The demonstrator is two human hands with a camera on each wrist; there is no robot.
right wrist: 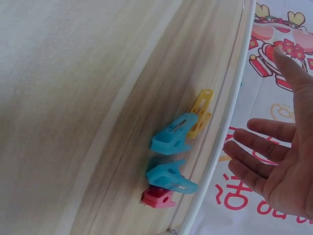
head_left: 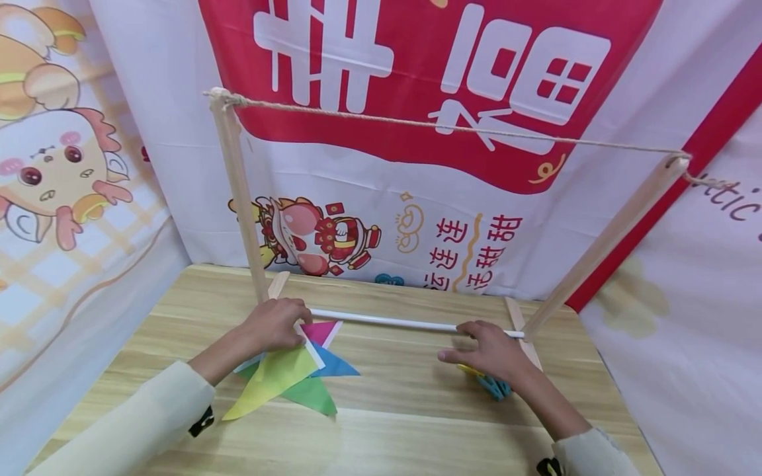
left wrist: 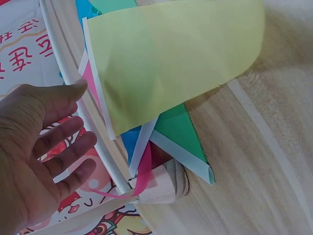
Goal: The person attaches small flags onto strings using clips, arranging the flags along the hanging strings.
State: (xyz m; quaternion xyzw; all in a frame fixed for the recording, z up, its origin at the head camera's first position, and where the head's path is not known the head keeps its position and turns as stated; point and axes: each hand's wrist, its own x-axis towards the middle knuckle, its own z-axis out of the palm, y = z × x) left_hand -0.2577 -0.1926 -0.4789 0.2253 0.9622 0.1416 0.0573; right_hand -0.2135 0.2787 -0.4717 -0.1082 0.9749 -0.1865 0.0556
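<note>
Wooden tabletop carries the flags just below the left hand, the nearer one; the yellow flag extends lengthwise back beside its forearm. Clips lie beneath the right hand. Both hands hold nothing, fingers loosely apart.

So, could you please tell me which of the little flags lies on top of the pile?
The yellow flag: in the left wrist view it overlaps a pink flag, a blue flag and a green flag, and none covers it.
</note>
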